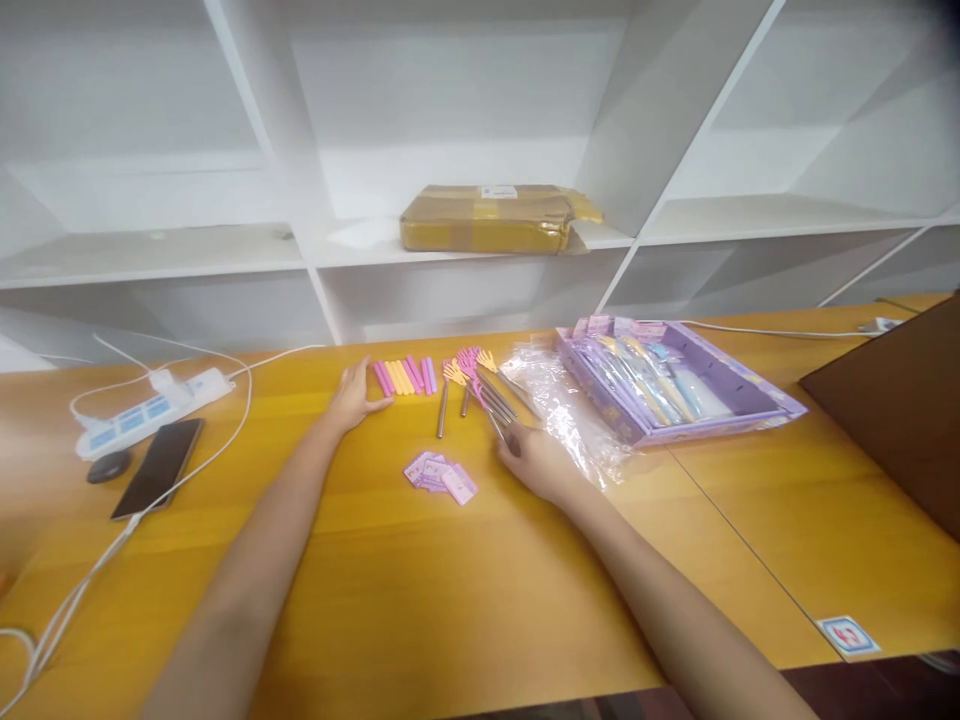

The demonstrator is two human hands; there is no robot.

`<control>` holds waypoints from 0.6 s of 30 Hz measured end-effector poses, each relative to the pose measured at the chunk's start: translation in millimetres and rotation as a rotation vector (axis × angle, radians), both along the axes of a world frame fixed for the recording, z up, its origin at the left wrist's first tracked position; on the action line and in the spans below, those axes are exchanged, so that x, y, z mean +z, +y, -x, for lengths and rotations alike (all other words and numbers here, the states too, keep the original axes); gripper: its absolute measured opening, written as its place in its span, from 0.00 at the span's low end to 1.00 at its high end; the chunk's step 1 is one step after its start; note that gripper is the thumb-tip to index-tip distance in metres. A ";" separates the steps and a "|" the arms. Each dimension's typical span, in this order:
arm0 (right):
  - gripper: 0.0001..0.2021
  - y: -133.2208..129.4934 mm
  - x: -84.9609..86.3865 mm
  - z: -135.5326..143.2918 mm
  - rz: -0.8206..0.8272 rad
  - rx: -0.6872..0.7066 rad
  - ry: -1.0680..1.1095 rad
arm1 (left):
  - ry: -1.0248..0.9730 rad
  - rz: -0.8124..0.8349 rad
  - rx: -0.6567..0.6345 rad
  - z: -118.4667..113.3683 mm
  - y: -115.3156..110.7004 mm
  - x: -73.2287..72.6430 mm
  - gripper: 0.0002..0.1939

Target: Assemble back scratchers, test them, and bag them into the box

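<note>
My left hand (352, 396) rests at the left end of a row of short pink, yellow and purple tubes (405, 377), thumb and fingers apart, touching or nearly touching the outermost pink one. To the right of the row lie several back scratchers (469, 362) with pink and yellow hand-shaped heads and metal rods. My right hand (534, 462) is closed around the rod end of a pink back scratcher (480, 392); its fingertips are partly hidden. Between my arms lies a small pile of purple printed cards (441, 476).
Clear plastic wrapping (559, 405) lies beside a purple tray box (750, 425) holding wrapped back scratchers. At left are a power strip (154, 410), a phone (159, 468), a black mouse (109, 466) and white cables. A taped carton (484, 220) sits on the shelf; a brown panel (892, 410) stands right.
</note>
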State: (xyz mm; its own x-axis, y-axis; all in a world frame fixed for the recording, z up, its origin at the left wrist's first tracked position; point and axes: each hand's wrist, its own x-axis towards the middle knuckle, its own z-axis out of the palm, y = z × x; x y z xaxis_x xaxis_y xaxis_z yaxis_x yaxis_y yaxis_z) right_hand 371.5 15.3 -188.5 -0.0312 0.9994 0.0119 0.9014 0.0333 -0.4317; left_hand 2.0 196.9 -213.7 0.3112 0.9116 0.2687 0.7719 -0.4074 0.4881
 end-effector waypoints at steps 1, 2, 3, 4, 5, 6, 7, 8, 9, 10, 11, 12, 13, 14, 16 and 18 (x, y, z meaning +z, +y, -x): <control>0.10 0.0 0.1 -0.3 -0.003 0.000 0.008 | -0.002 -0.002 -0.004 -0.6 0.4 0.1 0.56; 0.10 0.1 0.2 -0.5 -0.006 -0.002 0.015 | -0.004 -0.003 -0.007 -1.2 0.8 0.4 0.56; 0.11 0.2 0.4 -0.8 -0.007 -0.004 0.022 | -0.008 -0.001 -0.010 -1.7 1.3 0.7 0.56; 0.11 0.4 0.7 -1.1 -0.007 -0.006 0.028 | -0.011 0.003 -0.015 -2.3 1.9 1.1 0.56; 0.11 0.5 0.9 -1.4 -0.007 -0.008 0.035 | -0.015 0.008 -0.021 -2.8 2.6 1.5 0.56; 0.11 0.5 1.2 -1.6 -0.007 -0.009 0.041 | -0.021 0.013 -0.029 -3.2 3.5 1.9 0.56; 0.11 0.6 1.6 -1.7 -0.006 -0.011 0.047 | -0.028 0.018 -0.037 -3.6 4.6 2.3 0.56; 0.11 0.5 1.9 -1.7 -0.006 -0.012 0.053 | -0.037 0.023 -0.043 -3.9 5.6 2.7 0.56; 0.11 0.5 2.2 -1.7 -0.006 -0.014 0.059 | -0.049 0.028 -0.045 -4.3 6.4 2.9 0.57; 0.11 0.5 2.5 -1.5 -0.006 -0.016 0.067 | -0.063 0.033 -0.045 -4.6 7.1 3.0 0.57; 0.12 0.6 2.8 -1.3 -0.005 -0.019 0.077 | -0.081 0.038 -0.041 -4.8 7.4 2.8 0.57; 0.12 0.7 2.9 -1.0 -0.005 -0.021 0.090 | -0.102 0.042 -0.036 -5.0 7.4 2.4 0.57; 0.12 0.9 2.9 -0.8 -0.006 -0.024 0.106 | -0.127 0.046 -0.031 -5.3 7.1 1.8 0.57; 0.12 1.1 2.8 -0.7 -0.008 -0.026 0.125 | -0.158 0.048 -0.026 -5.5 6.5 1.1 0.57; 0.12 1.2 2.4 -1.2 -0.015 -0.035 0.173 | -0.235 0.050 -0.018 -6.0 5.5 0.3 0.57; 0.13 0.7 3.0 -3.5 -0.023 -0.044 0.239 | -0.343 0.047 -0.015 -6.6 5.3 2.9 0.59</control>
State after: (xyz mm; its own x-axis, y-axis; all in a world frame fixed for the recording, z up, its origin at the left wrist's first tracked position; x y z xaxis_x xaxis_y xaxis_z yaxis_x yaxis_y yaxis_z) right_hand 374.9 16.0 -185.5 0.0193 0.9991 0.0368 0.7747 0.0084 -0.6323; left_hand 8.6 202.2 -210.8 0.2236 0.9214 0.3179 0.5534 -0.3886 0.7367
